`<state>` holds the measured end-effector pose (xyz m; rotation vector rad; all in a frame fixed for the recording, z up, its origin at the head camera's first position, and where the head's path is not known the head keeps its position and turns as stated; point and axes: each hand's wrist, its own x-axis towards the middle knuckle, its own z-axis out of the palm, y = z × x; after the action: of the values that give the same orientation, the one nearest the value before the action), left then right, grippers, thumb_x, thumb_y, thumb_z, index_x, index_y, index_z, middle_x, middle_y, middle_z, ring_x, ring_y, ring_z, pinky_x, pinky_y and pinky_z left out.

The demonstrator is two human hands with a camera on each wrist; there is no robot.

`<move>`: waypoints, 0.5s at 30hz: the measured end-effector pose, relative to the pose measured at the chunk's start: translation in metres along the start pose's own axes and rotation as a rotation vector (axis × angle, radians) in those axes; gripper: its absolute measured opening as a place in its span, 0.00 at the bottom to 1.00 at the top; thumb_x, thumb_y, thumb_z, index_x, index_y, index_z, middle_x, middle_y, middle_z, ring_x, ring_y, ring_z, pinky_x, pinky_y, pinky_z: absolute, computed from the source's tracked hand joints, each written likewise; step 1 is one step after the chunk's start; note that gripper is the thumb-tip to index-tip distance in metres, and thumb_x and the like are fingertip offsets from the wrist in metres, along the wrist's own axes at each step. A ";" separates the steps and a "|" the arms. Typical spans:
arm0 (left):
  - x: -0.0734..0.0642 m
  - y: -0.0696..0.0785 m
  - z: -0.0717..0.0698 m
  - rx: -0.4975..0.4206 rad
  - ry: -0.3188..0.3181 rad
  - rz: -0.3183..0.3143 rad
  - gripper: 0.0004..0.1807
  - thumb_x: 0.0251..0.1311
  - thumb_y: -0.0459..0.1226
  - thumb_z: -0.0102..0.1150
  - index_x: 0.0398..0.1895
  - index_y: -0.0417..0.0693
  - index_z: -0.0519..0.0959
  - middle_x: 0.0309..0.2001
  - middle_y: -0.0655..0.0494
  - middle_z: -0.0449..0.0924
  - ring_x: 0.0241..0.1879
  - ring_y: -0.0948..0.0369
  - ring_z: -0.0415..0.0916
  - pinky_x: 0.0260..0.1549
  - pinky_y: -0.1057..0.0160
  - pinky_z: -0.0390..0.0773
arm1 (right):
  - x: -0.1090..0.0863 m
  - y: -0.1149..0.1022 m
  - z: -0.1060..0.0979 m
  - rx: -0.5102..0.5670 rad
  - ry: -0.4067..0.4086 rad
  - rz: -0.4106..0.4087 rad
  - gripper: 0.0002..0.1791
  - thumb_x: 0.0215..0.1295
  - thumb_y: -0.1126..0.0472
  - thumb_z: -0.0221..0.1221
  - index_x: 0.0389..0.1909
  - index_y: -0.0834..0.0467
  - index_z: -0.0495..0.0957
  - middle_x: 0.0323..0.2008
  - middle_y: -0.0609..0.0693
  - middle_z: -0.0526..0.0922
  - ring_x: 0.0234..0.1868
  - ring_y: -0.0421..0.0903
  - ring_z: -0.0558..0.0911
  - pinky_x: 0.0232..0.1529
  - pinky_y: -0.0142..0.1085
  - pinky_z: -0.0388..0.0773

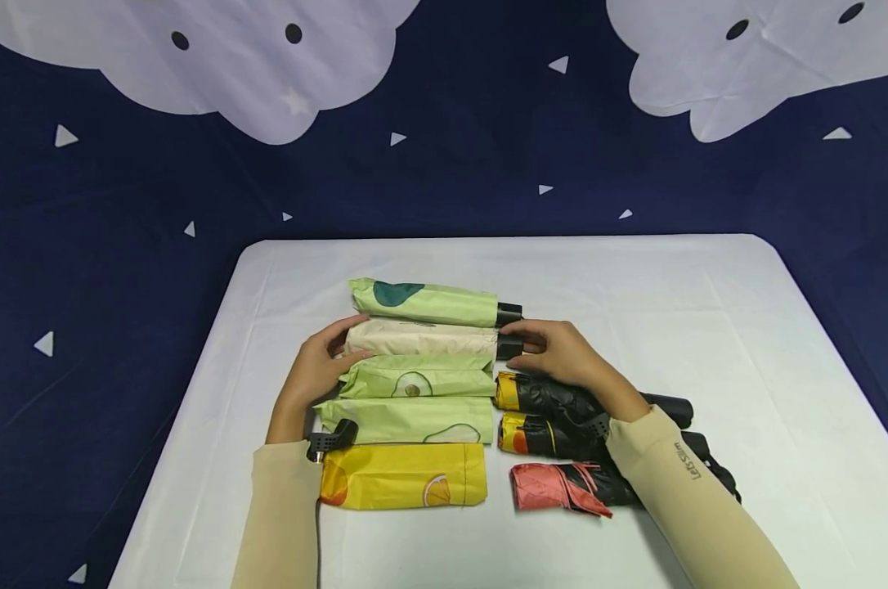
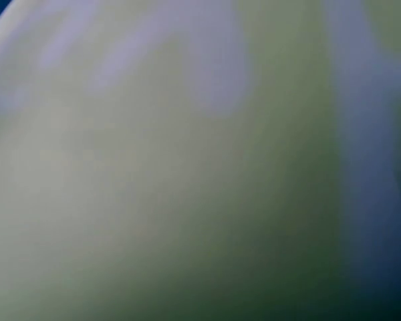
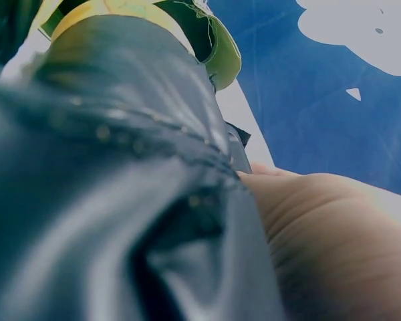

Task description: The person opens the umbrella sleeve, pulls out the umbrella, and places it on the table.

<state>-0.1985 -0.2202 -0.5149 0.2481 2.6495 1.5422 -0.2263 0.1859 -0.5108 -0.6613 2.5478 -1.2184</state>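
A folded umbrella in a cream sleeve [image 1: 422,337] lies across the white table, with its black end sticking out on the right. My left hand [image 1: 315,364] holds the sleeve's left end between thumb and fingers. Around the black end, the thumb and fingers of my right hand [image 1: 562,350] grip from the other side. Just behind lies an umbrella in a green sleeve [image 1: 444,303]. In front is a green avocado-print sleeve [image 1: 444,378]. The left wrist view is a close blur; the right wrist view shows dark, shiny folded fabric [image 3: 120,200] beside my hand.
Nearer me are another green sleeve [image 1: 400,420] and a yellow orange-print sleeve [image 1: 385,474]. Under and beside my right forearm lie two black-and-yellow folded umbrellas, one behind [image 1: 547,394] and one in front [image 1: 554,435], plus a pink-and-black folded umbrella [image 1: 547,487].
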 end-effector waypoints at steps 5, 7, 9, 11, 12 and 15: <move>0.001 -0.003 0.001 0.014 0.019 0.015 0.29 0.65 0.40 0.69 0.69 0.55 0.76 0.40 0.48 0.74 0.39 0.53 0.69 0.40 0.53 0.72 | -0.001 0.003 0.001 -0.012 0.021 0.009 0.27 0.60 0.61 0.74 0.61 0.48 0.82 0.61 0.54 0.81 0.55 0.52 0.85 0.52 0.43 0.83; 0.002 -0.004 0.001 0.011 0.031 0.018 0.28 0.64 0.41 0.70 0.68 0.55 0.77 0.40 0.49 0.75 0.38 0.53 0.70 0.41 0.54 0.73 | -0.001 0.003 0.002 0.001 0.033 0.001 0.27 0.60 0.61 0.74 0.61 0.48 0.82 0.61 0.54 0.81 0.54 0.51 0.85 0.51 0.42 0.84; 0.001 -0.005 0.000 0.008 0.041 0.021 0.27 0.64 0.40 0.70 0.67 0.54 0.78 0.42 0.49 0.77 0.40 0.54 0.70 0.45 0.54 0.75 | -0.001 0.003 0.002 0.018 0.046 -0.012 0.27 0.60 0.62 0.74 0.61 0.48 0.82 0.60 0.54 0.82 0.53 0.49 0.86 0.50 0.40 0.84; 0.001 -0.005 -0.001 -0.008 0.046 0.021 0.28 0.64 0.39 0.70 0.67 0.53 0.78 0.44 0.47 0.77 0.42 0.53 0.70 0.49 0.52 0.75 | -0.001 0.001 0.003 0.037 0.056 -0.025 0.27 0.60 0.62 0.73 0.61 0.48 0.82 0.59 0.54 0.82 0.52 0.48 0.86 0.48 0.38 0.84; 0.001 -0.005 -0.001 -0.013 0.044 0.016 0.28 0.65 0.37 0.69 0.68 0.51 0.77 0.46 0.45 0.78 0.44 0.52 0.71 0.52 0.50 0.76 | -0.001 0.001 0.003 0.039 0.061 -0.030 0.27 0.60 0.62 0.73 0.61 0.48 0.82 0.59 0.53 0.83 0.52 0.48 0.86 0.48 0.37 0.84; 0.000 -0.005 -0.002 -0.036 0.048 0.024 0.28 0.65 0.39 0.70 0.68 0.52 0.77 0.50 0.45 0.80 0.48 0.53 0.76 0.56 0.49 0.77 | -0.002 0.000 0.003 0.057 0.082 -0.052 0.26 0.60 0.62 0.73 0.61 0.49 0.83 0.57 0.53 0.84 0.50 0.47 0.87 0.47 0.35 0.84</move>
<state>-0.1997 -0.2244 -0.5185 0.2441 2.6617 1.6213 -0.2231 0.1852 -0.5123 -0.6823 2.5654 -1.3569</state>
